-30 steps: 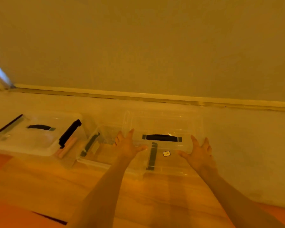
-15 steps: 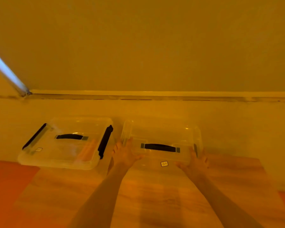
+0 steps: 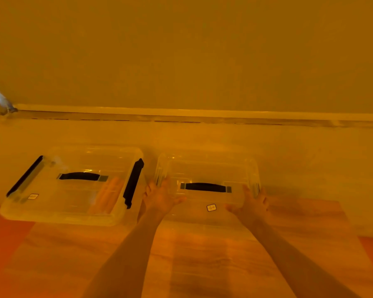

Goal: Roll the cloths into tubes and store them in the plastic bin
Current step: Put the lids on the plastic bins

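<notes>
Small stickers on both clear bin lids [image 3: 211, 207] are too blurred to read.

Clear plastic bin [image 3: 207, 168] with black handle [image 3: 205, 187], pale orange rolled cloths [image 3: 108, 195], wood-grain table [image 3: 192, 259]

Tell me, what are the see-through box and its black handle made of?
The see-through box looks like clear, glossy plastic: the floor shows through it and its rim glints. Its black handle seems matte plastic, though rubber is possible.
</notes>
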